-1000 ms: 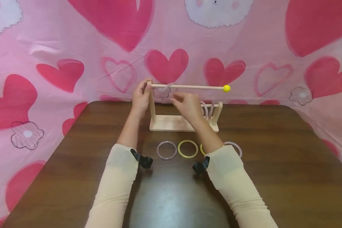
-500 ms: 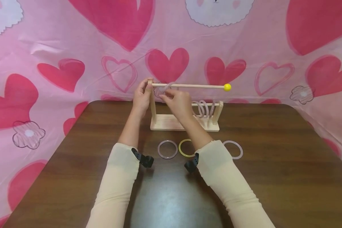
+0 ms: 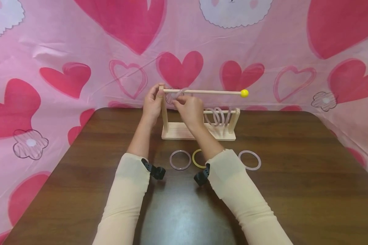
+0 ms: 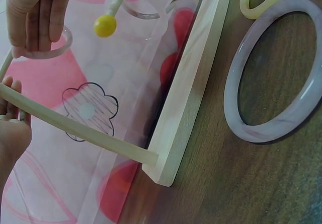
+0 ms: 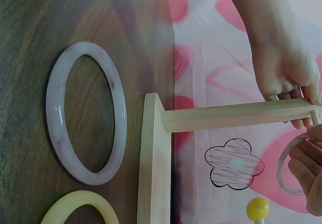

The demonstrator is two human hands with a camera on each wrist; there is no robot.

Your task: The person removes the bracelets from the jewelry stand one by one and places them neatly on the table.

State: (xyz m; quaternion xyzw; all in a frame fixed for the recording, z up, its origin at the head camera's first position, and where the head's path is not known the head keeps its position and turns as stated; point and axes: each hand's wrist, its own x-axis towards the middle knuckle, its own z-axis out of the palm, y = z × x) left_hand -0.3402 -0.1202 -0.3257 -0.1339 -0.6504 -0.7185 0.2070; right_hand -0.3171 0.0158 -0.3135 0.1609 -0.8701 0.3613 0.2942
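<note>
A light wooden bangle stand [image 3: 178,131] stands at the back of the table. My left hand [image 3: 152,106] grips the top of its left upright, thumb in front and fingers behind. From that upright the upper rod [image 3: 217,92] runs right to a yellow ball end [image 3: 244,93]. A pale lilac bangle [image 3: 180,92] hangs around this rod near the upright. My right hand [image 3: 190,110] pinches that bangle just below the rod; its fingers curl at the ring [image 5: 282,171] in the right wrist view. Several pale bangles [image 3: 223,117] hang on the lower rod at right.
On the brown table [image 3: 294,177], in front of the stand, lie a lilac bangle [image 3: 171,164], a yellow bangle [image 3: 194,162] partly behind my right forearm, and another lilac bangle [image 3: 259,162]. A pink heart-print cloth [image 3: 104,41] hangs close behind the stand.
My right hand has moved left along the rod and its fingers have come onto the lilac bangle there. The forearm now covers more of the yellow bangles. My left hand stays on the upright.
</note>
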